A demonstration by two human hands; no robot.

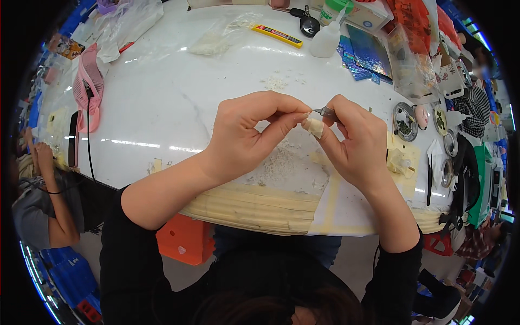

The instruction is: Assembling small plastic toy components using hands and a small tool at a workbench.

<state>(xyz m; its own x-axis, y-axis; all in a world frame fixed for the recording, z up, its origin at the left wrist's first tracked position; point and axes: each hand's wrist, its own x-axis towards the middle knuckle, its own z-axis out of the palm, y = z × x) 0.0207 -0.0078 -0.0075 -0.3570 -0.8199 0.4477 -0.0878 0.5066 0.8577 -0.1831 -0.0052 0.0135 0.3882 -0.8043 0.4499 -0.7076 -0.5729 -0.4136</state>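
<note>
Over the near middle of the white table, my two hands meet at their fingertips. My left hand pinches a tiny pale piece between thumb and forefinger; its shape is mostly hidden. A small pointed grey metal tool is gripped in my right hand, its tip against or very close to that piece. Cream tape wraps the right thumb. Pale shavings lie scattered on the table below my hands, and a smaller heap of crumbs lies farther off.
Yellow tape covers the near table edge. A white squeeze bottle, a yellow packet and shiny blue sheets lie at the back. Round metal dishes stand right. Left are a pink mesh pouch, a black cable and another person's arm.
</note>
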